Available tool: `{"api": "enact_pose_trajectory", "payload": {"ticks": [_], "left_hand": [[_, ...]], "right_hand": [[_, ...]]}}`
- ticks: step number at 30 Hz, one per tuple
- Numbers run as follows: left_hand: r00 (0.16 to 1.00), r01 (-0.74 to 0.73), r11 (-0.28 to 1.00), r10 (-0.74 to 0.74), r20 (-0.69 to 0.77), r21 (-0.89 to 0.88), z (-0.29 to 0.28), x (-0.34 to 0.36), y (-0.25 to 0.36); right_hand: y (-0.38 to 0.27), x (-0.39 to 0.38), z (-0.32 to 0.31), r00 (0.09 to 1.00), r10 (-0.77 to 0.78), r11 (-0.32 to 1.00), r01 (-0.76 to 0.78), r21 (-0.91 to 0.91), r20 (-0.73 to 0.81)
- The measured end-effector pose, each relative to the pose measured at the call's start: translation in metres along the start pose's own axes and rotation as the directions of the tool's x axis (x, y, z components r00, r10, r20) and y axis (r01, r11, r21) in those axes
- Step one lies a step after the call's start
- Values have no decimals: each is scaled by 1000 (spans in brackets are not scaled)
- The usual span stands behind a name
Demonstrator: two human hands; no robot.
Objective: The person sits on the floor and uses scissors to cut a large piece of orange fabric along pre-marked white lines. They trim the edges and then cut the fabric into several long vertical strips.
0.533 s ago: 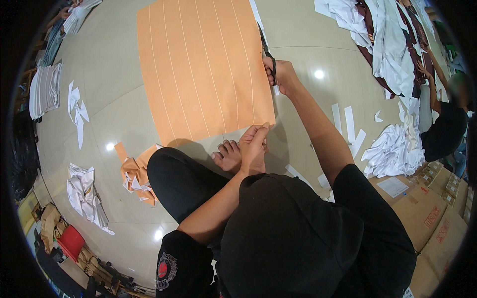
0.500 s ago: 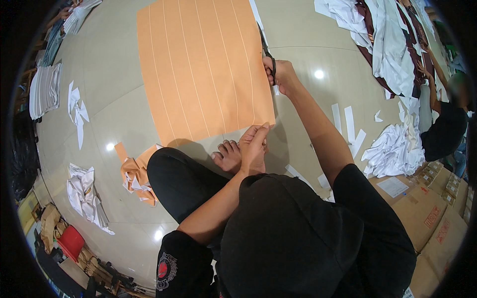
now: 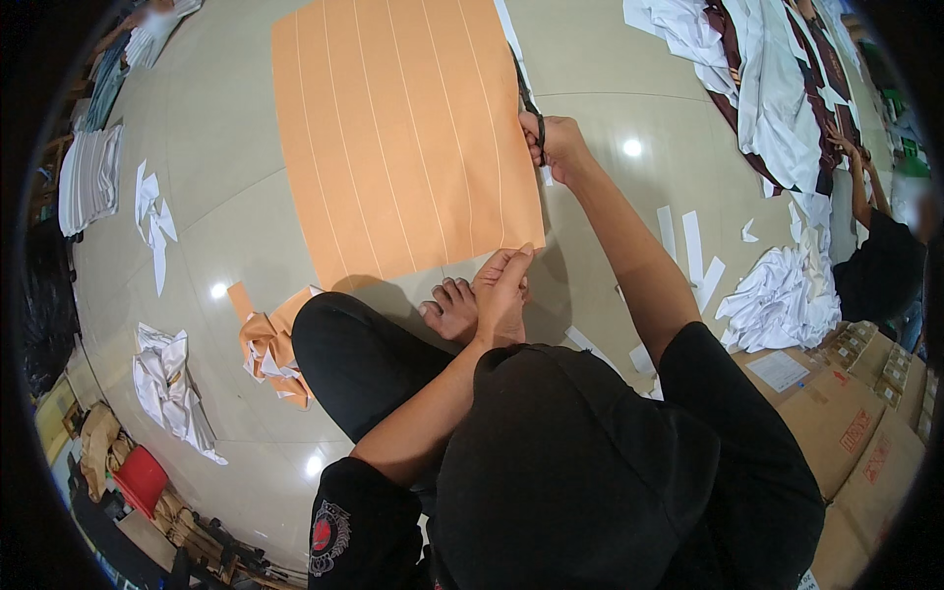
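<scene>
An orange sheet [image 3: 393, 138] marked with several pale lengthwise lines lies on the floor in front of me. Its near right corner is pinched between the thumb and fingers of my left hand [image 3: 504, 280]. At the sheet's right edge, my right hand [image 3: 559, 147] grips black-handled scissors [image 3: 540, 138], their dark blades pointing away from me along that edge. Part of the blades is hidden by the sheet. A narrow white strip [image 3: 509, 34] shows beside the far right edge. My bare foot [image 3: 450, 310] is just left of my left hand.
Crumpled orange and white scraps [image 3: 270, 344] lie by my left knee. White cloth [image 3: 175, 388] and a folded stack [image 3: 90, 182] are at left. White strips [image 3: 692, 251], a white heap [image 3: 782, 300] and cardboard boxes [image 3: 836, 413] stand at right, near another person [image 3: 880, 256].
My hands, the scissors and the orange sheet have hardly moved. The person at the right has shifted, with their arms in a different position.
</scene>
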State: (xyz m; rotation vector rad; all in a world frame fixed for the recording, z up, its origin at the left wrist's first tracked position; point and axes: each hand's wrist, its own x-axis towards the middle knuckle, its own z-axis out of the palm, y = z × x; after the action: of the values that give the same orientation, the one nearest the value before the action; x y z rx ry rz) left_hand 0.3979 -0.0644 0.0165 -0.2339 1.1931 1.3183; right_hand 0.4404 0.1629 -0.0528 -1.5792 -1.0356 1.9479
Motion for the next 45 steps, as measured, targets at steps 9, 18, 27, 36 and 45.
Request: {"api": "enact_pose_trajectory", "payload": {"ticks": [9, 18, 27, 36, 45], "left_hand": [[1000, -2, 1000, 2, -5, 3, 1, -1, 1], [1000, -1, 1000, 1, 8, 1, -1, -2, 1], [1000, -13, 1000, 13, 22, -13, -2, -1, 0], [1000, 4, 1000, -4, -2, 8, -1, -1, 2], [1000, -17, 1000, 17, 18, 5, -2, 0, 0]], "right_hand": [[8, 6, -5, 999, -39, 999, 38, 11, 33], [-11, 12, 5, 1000, 20, 1000, -20, -6, -10], [-16, 20, 7, 1000, 9, 1000, -9, 18, 14], [-15, 21, 8, 1000, 22, 1000, -22, -10, -1], [-8, 31, 4, 1000, 22, 999, -23, -37, -8]]}}
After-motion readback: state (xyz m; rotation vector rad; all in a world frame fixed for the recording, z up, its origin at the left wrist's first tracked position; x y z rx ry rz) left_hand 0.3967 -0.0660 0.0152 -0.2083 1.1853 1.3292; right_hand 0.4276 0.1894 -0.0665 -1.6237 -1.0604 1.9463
